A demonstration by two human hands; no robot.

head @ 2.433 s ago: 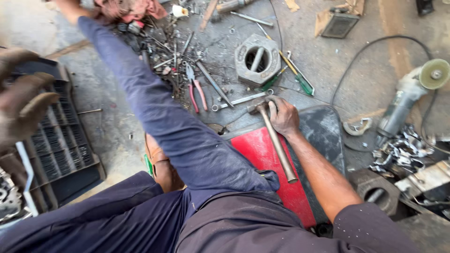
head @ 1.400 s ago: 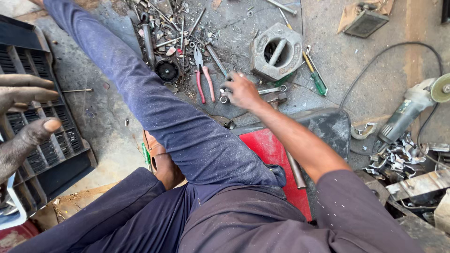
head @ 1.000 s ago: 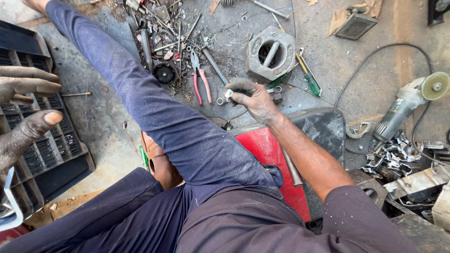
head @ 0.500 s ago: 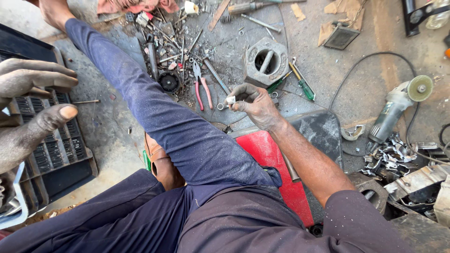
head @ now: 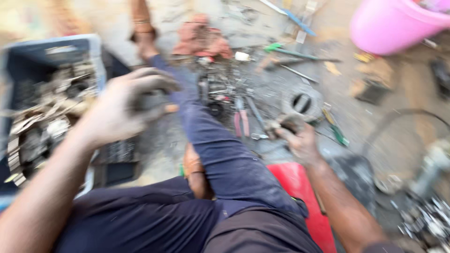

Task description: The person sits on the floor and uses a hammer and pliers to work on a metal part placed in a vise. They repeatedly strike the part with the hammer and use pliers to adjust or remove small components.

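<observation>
The view is heavily motion-blurred. My right hand [head: 302, 143] is on the ground past my outstretched blue-trousered leg [head: 213, 140], fingers closed on a small round metal part [head: 289, 123]. Red-handled pliers [head: 241, 122] lie just left of it and a round metal housing [head: 302, 101] lies just beyond. My left hand [head: 123, 107] is raised in front of a dark crate [head: 51, 51] of metal scrap, with the fingers curled. A dark patch shows inside the fingers, too blurred to tell whether it is a held thing.
Loose tools and scrap metal [head: 220, 89] cover the ground beyond my leg, near a red rag [head: 201, 40]. A pink bucket [head: 393, 26] stands at the top right. A red board [head: 300, 187] lies under my right arm. An angle grinder [head: 431, 164] and cable lie at the right.
The view has swung upward and blurred. My left hand moved from over the crate toward the middle and curled its fingers. My right hand stays closed on the small metal part it picked up.
</observation>
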